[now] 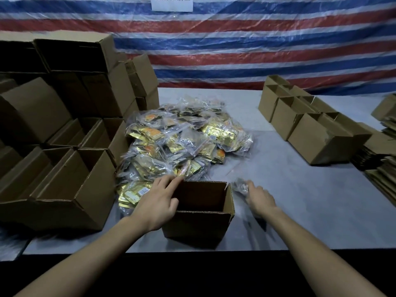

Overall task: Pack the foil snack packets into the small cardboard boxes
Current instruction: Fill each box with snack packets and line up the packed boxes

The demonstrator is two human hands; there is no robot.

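Note:
A small open cardboard box (203,224) stands at the table's near edge, its inside dark. My left hand (159,202) rests with spread fingers on the box's left rim, fingertips touching the nearest packets. Behind the box lies a big heap of gold foil snack packets (182,138) in clear bags. My right hand (260,199) is just right of the box, blurred, its fingers closed around a crumpled clear plastic piece (241,186).
Large open cartons (64,168) are stacked along the left. A row of small empty boxes (304,123) runs back on the right, with flat folded cardboard (381,168) at the far right. Grey table (300,211); striped tarp wall behind.

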